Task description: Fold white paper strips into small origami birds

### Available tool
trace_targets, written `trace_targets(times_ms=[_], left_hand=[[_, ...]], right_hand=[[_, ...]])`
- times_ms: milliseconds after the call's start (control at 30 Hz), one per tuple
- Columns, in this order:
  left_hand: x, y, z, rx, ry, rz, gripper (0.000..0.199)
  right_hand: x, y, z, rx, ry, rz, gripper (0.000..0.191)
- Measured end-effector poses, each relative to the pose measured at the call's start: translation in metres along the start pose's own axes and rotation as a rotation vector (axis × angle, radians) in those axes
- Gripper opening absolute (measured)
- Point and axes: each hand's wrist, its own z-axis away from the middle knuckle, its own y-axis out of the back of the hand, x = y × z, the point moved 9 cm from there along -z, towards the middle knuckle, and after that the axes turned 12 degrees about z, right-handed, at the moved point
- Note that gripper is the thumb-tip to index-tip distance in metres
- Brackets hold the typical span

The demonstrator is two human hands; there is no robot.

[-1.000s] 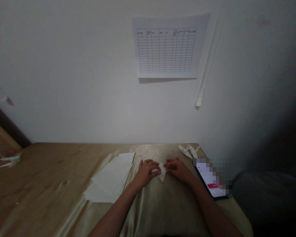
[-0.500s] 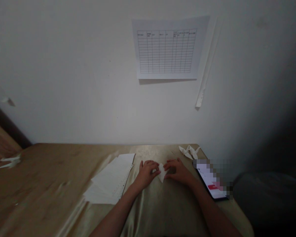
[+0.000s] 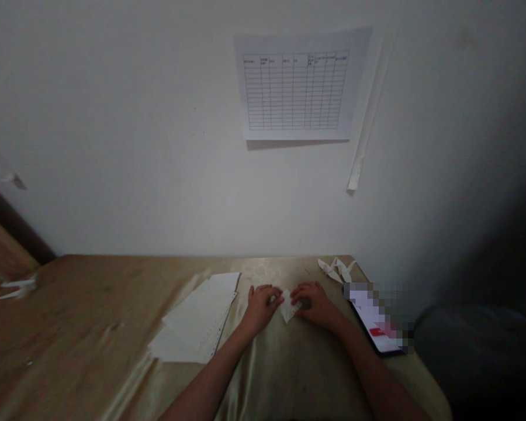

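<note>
A small white piece of folded paper, roughly diamond-shaped with its point toward me, sits between my two hands over the table. My left hand pinches its left edge with thumb and fingertips. On the other side, the curled fingers of my right hand grip the right edge, where a row of small marks or holes shows. The fingertips cover part of both edges, so the exact folds cannot be made out.
Loose white sheets lie overlapped left of my forearm. A phone or tablet, its screen partly blurred, rests at the right edge. Folded paper shapes lie behind it, and white scraps at far left. A printed table sheet hangs on the wall.
The right part of the folded paper has shifted slightly and now shows marks or holes near my right fingers. Both hands stay in almost the same place.
</note>
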Motion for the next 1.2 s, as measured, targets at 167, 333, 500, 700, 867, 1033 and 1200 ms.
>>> trace_targets(times_ms=[167,333,500,700,867,1033,1200], left_hand=[[-0.001,0.003,0.002,0.046,0.006,0.012,0.014],[0.001,0.002,0.002,0.047,0.002,0.017,0.015],[0.001,0.002,0.003,0.038,-0.002,-0.008,0.016],[-0.005,-0.001,0.001,-0.027,0.007,-0.052,0.027],[-0.009,-0.004,0.0,-0.038,-0.004,-0.096,0.048],[-0.005,-0.003,0.001,-0.036,-0.039,-0.098,0.045],[-0.005,-0.001,-0.002,-0.034,-0.046,-0.133,0.049]], right_hand=[[-0.002,-0.001,-0.001,-0.009,0.023,0.016,0.025],[-0.001,-0.001,-0.003,0.015,0.004,0.014,0.018],[-0.007,-0.001,0.0,0.027,0.014,0.057,0.011],[-0.012,-0.002,-0.002,0.069,0.026,0.146,0.017],[-0.012,0.0,-0.004,0.086,0.008,0.16,0.019],[-0.017,0.001,0.0,0.027,0.056,0.15,0.019],[-0.013,0.001,0.0,0.028,0.007,0.213,0.035]])
